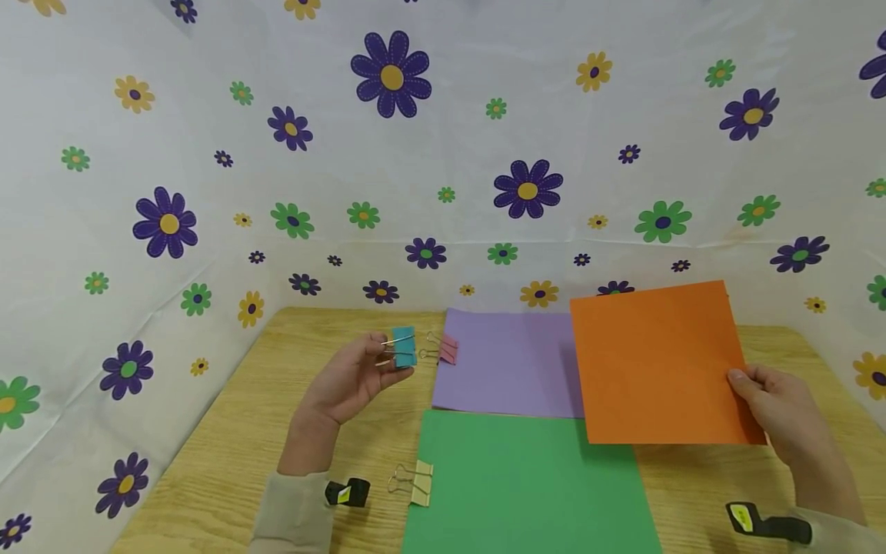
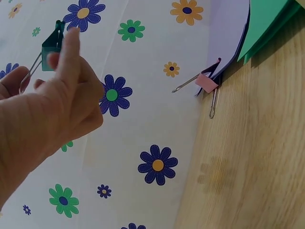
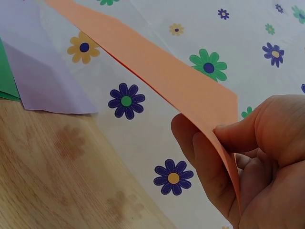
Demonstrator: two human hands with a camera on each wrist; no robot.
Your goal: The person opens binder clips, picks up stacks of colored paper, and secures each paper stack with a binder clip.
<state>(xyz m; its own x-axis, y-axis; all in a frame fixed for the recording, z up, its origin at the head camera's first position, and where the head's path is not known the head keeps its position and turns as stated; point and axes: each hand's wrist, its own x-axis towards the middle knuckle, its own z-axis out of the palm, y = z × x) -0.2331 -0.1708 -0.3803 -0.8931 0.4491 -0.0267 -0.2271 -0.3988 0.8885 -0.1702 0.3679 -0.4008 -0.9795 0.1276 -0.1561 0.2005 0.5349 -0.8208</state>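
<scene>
In the head view my left hand (image 1: 356,377) pinches a blue binder clip (image 1: 404,348) by its wire handles, above the table left of the papers. The left wrist view shows this clip (image 2: 51,50) in dark teal, partly hidden by the fingers of the left hand (image 2: 62,100). At the right, my right hand (image 1: 782,404) holds an orange sheet stack (image 1: 657,369) by its right edge, raised over the table. The right wrist view has the thumb of my right hand (image 3: 267,143) on one face of the orange paper (image 3: 157,71) and the fingers behind it.
Purple paper (image 1: 508,365) with a pink binder clip (image 1: 448,349) on its left edge lies at the back of the wooden table (image 1: 228,462). Green paper (image 1: 526,485), clipped at left by a yellow binder clip (image 1: 421,483), lies in front. A flowered cloth (image 1: 443,138) hangs behind.
</scene>
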